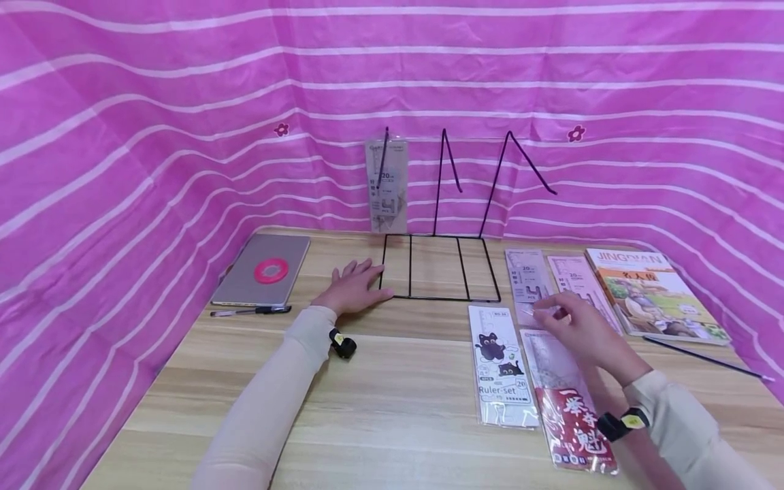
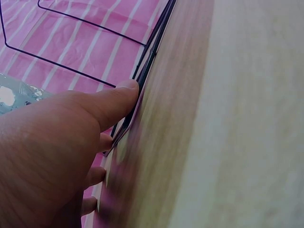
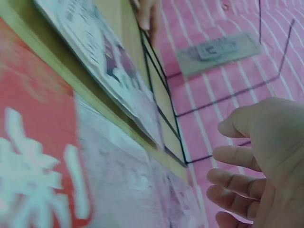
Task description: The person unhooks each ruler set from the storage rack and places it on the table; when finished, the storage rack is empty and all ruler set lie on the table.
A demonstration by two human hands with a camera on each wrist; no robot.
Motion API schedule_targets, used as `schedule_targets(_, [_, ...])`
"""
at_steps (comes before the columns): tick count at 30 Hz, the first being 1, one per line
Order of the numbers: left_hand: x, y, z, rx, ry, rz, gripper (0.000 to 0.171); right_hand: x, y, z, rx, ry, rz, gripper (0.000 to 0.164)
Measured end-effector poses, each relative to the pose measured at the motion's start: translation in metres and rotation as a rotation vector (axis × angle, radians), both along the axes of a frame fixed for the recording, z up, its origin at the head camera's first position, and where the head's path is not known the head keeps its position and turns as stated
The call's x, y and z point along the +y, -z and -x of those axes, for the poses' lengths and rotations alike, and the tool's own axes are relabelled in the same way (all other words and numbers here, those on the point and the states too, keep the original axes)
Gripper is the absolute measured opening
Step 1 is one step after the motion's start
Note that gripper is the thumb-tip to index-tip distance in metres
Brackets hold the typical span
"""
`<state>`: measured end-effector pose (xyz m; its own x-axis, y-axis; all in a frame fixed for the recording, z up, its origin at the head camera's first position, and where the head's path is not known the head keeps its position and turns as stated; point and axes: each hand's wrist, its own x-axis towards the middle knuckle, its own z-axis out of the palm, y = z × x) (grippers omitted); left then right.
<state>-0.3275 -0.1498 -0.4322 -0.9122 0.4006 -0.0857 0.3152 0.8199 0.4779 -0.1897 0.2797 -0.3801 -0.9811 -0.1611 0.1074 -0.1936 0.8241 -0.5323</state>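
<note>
My left hand point(image 1: 352, 287) rests at the left side of a black wire rack point(image 1: 447, 299), its thumb on the base wire and its fingers spread on the tabletop. A grey ruler-set pack point(image 1: 396, 204) hangs on the rack's left hook. My right hand point(image 1: 582, 333) hovers over the lower end of another grey ruler-set pack point(image 1: 525, 269), fingers loosely bent with nothing between them in the right wrist view. Near it lie a pink ruler-set pack point(image 1: 569, 265), a white pack with black cats point(image 1: 497, 361) and a red-and-white pack point(image 1: 572, 422).
On the left, a grey notebook point(image 1: 245, 269) carries a pink tape-like ring point(image 1: 260, 273), with a pen point(image 1: 251, 311) in front. A book point(image 1: 661, 292) and a thin black rod point(image 1: 707, 357) lie at the right. Striped pink cloth point(image 1: 153, 136) encloses the table.
</note>
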Motion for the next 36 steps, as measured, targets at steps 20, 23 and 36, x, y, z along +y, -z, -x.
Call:
schedule_targets(20, [0.001, 0.004, -0.001, 0.001, -0.02, -0.009, 0.082, -0.016, 0.024, 0.088, -0.066, -0.187, 0.019, 0.066])
schedule_targets(23, [0.002, 0.005, -0.002, -0.004, -0.015, -0.012, 0.082, -0.019, 0.031, 0.095, -0.033, -0.19, -0.03, 0.062])
schedule_targets(36, [0.001, 0.004, -0.003, 0.012, -0.017, 0.003, 0.08, -0.02, 0.042, 0.098, -0.081, -0.142, -0.122, 0.074])
